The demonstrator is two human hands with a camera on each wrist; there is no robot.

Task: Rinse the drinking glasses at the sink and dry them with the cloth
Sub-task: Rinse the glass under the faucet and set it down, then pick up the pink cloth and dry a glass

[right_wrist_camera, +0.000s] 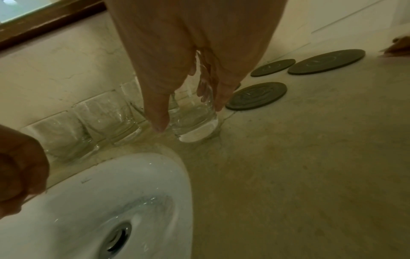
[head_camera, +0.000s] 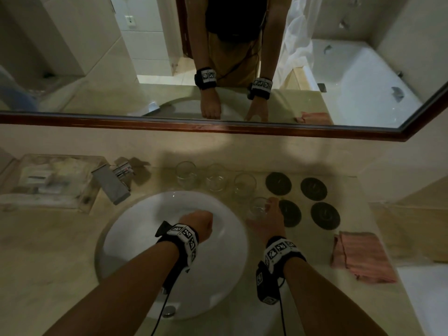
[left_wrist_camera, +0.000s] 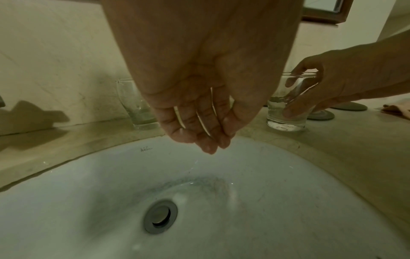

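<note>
Right hand (head_camera: 268,214) wraps a short clear drinking glass (left_wrist_camera: 288,106) standing on the beige stone worktop (head_camera: 303,275) beside the white round basin (head_camera: 135,221). Left hand (left_wrist_camera: 199,105) hangs empty, fingers loose. Risk: wet-looking glass slipping, knocking neighbouring glasses (right_wrist_camera: 106,113).

Dim yellowish light, soft shadows, motion blur, bowed edges.

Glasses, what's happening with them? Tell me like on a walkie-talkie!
Right hand grips one glass, upright on the counter. Left hand empty over the sink. Cloth untouched. Nothing in the way.
</note>
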